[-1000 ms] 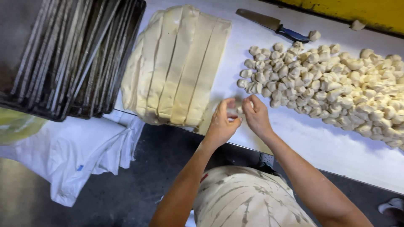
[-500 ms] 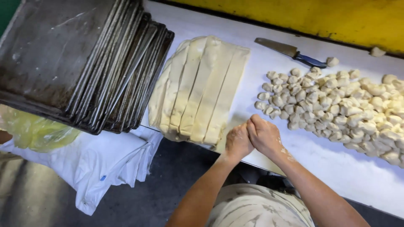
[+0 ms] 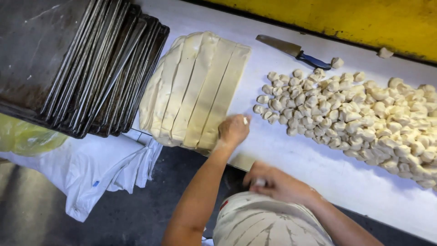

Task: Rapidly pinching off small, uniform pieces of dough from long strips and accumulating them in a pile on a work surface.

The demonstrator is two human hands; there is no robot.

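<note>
My left hand is closed in a fist at the near end of the rightmost dough strip, with a small white bit of dough showing at its fingertips. My right hand is drawn back over the table's front edge, close to my body. It is blurred, and a pale bit shows at its fingers. The slab of dough is cut into several long strips. A wide pile of small dough pieces lies to the right of my left hand.
A stack of dark metal baking trays sits at the left on the white table. A blue-handled knife lies beyond the pile, by the yellow wall. White cloth and a yellow bag hang below the trays.
My hands were pressed together at the table edge and have now parted. The left went up to the strip's end, the right pulled back toward my body.
</note>
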